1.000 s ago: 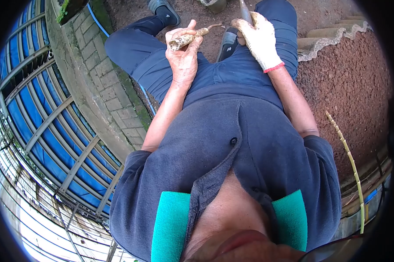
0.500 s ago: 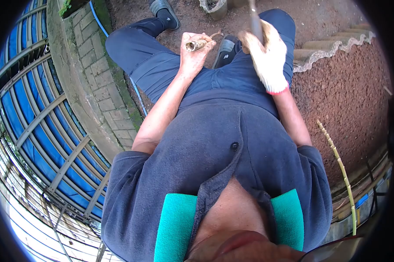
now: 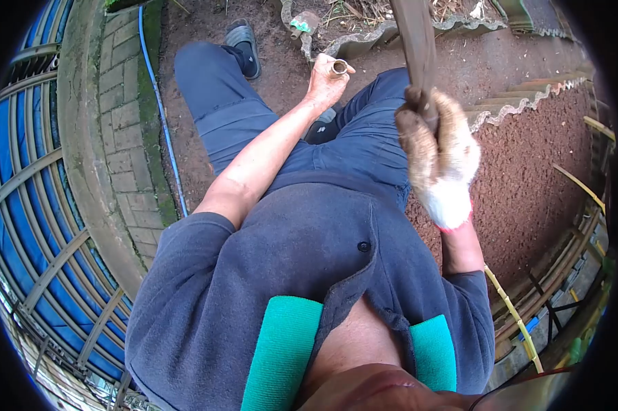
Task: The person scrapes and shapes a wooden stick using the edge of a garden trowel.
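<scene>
The bare left hand (image 3: 326,82) curls around a short cut stem piece (image 3: 339,67), pinching it out past the knees, far from the body. The gloved right hand (image 3: 437,147) is nearer and to the right. Soiled and closed in a fist, it grips a dark tool shaft (image 3: 415,41) (its working end is out of view). On the left, a blue hose (image 3: 159,116) runs beside the brick kerb (image 3: 117,137).

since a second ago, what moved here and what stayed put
The gloved right hand has swung the long dark tool up from the lap toward the camera. The bare left hand has carried the short stem piece outward, past the knees, arm straighter. Nothing was let go or picked up: both hands keep their grip, and the person stays seated.
</scene>
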A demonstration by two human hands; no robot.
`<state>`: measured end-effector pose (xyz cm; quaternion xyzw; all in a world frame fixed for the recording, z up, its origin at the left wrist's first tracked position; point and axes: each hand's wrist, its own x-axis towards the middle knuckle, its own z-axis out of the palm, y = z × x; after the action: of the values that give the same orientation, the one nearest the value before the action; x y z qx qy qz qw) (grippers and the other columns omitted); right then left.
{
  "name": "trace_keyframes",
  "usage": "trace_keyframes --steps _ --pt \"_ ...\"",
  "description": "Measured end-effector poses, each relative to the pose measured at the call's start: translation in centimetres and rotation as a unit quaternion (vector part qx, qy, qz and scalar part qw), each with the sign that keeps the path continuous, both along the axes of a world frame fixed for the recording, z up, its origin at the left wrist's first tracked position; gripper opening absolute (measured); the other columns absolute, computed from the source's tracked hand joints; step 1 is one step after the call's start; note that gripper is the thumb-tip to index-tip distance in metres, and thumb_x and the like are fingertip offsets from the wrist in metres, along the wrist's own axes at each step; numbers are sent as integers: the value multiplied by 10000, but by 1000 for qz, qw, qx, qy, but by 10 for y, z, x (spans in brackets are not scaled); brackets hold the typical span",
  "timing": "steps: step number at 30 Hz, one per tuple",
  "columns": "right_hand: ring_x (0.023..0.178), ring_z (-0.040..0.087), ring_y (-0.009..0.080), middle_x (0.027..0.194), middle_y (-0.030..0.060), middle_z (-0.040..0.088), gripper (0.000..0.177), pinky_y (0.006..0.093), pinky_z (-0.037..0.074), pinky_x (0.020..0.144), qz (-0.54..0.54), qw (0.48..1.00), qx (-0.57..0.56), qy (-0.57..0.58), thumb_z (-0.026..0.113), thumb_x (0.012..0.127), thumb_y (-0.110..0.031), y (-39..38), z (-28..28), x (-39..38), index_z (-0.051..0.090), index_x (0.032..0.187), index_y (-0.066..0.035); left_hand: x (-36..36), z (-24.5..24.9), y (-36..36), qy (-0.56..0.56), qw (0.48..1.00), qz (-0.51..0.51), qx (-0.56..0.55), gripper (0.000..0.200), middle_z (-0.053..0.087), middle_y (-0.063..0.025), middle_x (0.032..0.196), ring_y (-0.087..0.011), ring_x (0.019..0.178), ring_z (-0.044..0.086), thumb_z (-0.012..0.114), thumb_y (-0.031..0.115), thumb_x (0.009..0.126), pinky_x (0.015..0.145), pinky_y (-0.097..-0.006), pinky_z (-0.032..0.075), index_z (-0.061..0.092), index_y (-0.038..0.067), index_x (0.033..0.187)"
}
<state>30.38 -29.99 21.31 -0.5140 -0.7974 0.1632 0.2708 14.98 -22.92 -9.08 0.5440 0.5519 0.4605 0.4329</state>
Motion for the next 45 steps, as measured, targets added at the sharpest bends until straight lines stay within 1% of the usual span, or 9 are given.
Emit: trace_keyframes --steps 10,14,19,22,28,31,32,38,45 --pt "600 581 79 766 50 649 160 220 469 532 -122 943 -64 302 613 964 -132 -27 -5 -27 644 1061 -9 2 13 2 134 989 -35 43 165 711 -41 829 -115 783 618 596 -34 803 720 -267 502 592 -6 966" --pt "769 652 393 840 239 636 163 427 519 656 -138 941 -291 -101 674 911 -198 -8 -69 -4 626 967 -53 12 -29 19 -130 990 -48 -37 151 688 -50 823 -150 813 627 607 -32 791 732 -289 504 669 33 912" --pt "596 585 195 807 32 637 195 314 471 556 -133 870 -165 444 604 964 -241 -16 3 -12 640 1090 -98 6 8 2 14 998 -19 -53 103 679 -74 885 -218 867 639 673 41 774 778 -349 500 742 111 804" --pt "671 608 292 730 101 633 276 421 498 643 -107 952 -245 -148 597 944 -286 -11 -86 -2 633 1091 -55 11 11 0 -7 999 3 -41 115 653 -81 867 -231 859 630 675 37 775 809 -346 497 746 121 811" --pt "697 617 217 812 103 651 284 299 522 653 -198 899 -139 365 560 988 -302 -24 4 -13 638 1069 -40 11 13 5 -23 999 -18 -22 177 616 -89 897 -221 871 615 623 -35 772 806 -354 499 728 107 777" --pt "749 652 276 871 149 669 261 322 527 658 -70 984 111 -121 607 947 -292 -17 -81 -2 639 1046 -53 10 18 9 -9 1000 -21 -21 196 661 -66 844 -182 820 628 576 -45 754 772 -317 503 727 77 778" --pt "671 653 299 731 203 620 264 370 515 615 -96 952 -215 -194 661 909 -295 -6 -113 1 640 982 -42 13 14 2 -7 999 -15 -34 188 662 -65 837 -181 804 628 575 -44 760 759 -317 505 724 70 779" --pt "867 651 266 1039 171 634 344 338 531 722 -221 900 -132 352 655 916 -198 -14 -8 -1 587 1180 12 13 8 11 4 996 -26 -88 94 667 -89 896 -222 830 663 625 -8 791 769 -343 510 693 55 774" --pt "680 647 277 777 128 653 213 376 527 620 -118 987 -71 -79 613 936 -241 12 -11 -15 611 923 -28 16 -4 5 -61 994 -14 -85 146 632 -94 837 -240 817 637 605 -16 776 773 -359 504 711 84 767"
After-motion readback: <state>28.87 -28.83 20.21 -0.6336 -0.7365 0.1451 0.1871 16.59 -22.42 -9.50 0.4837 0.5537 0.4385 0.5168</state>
